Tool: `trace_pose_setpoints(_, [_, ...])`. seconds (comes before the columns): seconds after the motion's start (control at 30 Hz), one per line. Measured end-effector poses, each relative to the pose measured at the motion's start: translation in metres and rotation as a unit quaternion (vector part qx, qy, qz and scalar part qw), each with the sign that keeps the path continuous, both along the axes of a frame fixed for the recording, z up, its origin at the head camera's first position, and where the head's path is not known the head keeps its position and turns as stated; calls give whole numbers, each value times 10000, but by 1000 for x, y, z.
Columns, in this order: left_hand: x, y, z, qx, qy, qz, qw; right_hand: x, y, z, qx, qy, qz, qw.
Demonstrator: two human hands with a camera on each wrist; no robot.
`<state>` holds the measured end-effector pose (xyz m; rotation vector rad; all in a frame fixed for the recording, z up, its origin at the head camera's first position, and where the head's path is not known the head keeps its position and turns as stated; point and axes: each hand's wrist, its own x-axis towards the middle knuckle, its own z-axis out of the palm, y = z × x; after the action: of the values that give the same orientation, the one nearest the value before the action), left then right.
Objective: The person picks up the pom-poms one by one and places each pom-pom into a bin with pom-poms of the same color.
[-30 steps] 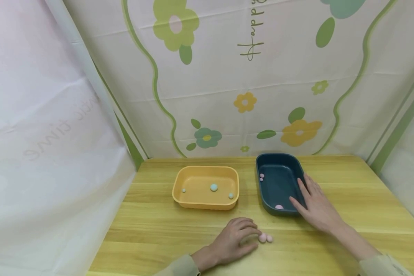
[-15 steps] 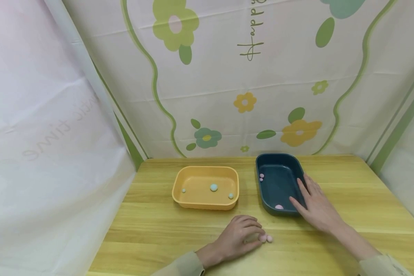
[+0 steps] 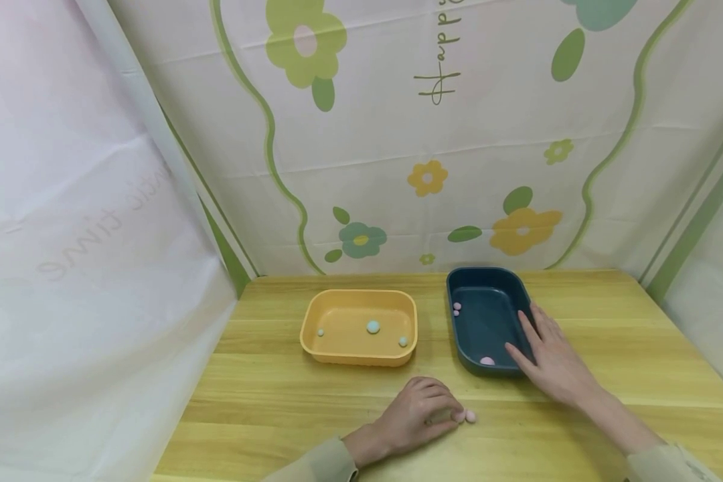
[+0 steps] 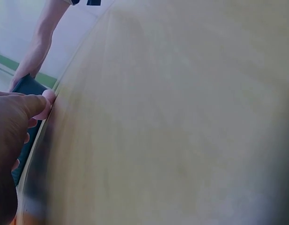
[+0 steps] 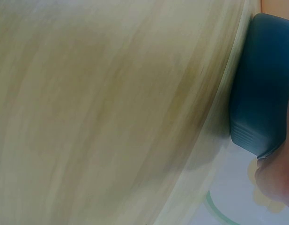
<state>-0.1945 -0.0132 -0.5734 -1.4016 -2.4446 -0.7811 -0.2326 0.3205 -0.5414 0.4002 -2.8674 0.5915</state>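
Note:
My left hand [image 3: 412, 416] is low over the table, its thumb and index finger pinching a small pink ball [image 3: 458, 416]. Right beside that ball lies another pink ball [image 3: 470, 416]. Both pink balls [image 4: 45, 107] show at the fingertips in the left wrist view. My right hand [image 3: 557, 365] rests on the right rim of a dark blue tray [image 3: 488, 321], fingers fairly straight, with thumb and index finger reaching over the edge. Inside this tray are a pink piece [image 3: 487, 361] near the front and two small pink balls [image 3: 456, 308] by the left wall.
Left of the blue tray stands a yellow tray [image 3: 361, 360] holding a larger pale blue piece [image 3: 373, 327] and two small pale blue balls, one [image 3: 320, 333] at left and one [image 3: 403, 342] at right. A flower-printed curtain [image 3: 391, 147] hangs behind the wooden table [image 3: 253, 402].
My left hand has moved slightly right, and its thumb and index finger have come together on the pink ball. The right hand and both trays stay where they were.

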Motion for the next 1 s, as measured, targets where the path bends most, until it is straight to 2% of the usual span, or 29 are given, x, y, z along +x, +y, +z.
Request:
trace_pose_setpoints(0.2, [-2,1,-3,-1,372,-49,9993,0,0,-1,-13,78,-5,10000])
trace_pose_setpoints(0.3, [-2,1,-3,12,357,-50,9993,-1,0,-1,4,97,-9,10000])
trace_pose_setpoints(0.47, [-2,2,-2,61,120,-57,9999,-1,0,-1,-13,64,-19,10000])
trace_pose_setpoints(0.6, [-2,2,-3,25,269,-55,9996,-1,-1,-1,-12,90,-10,10000])
trace_pose_setpoints(1.0, [0,3,-9,-25,410,-129,9991,0,-1,1,-52,33,-5,10000])
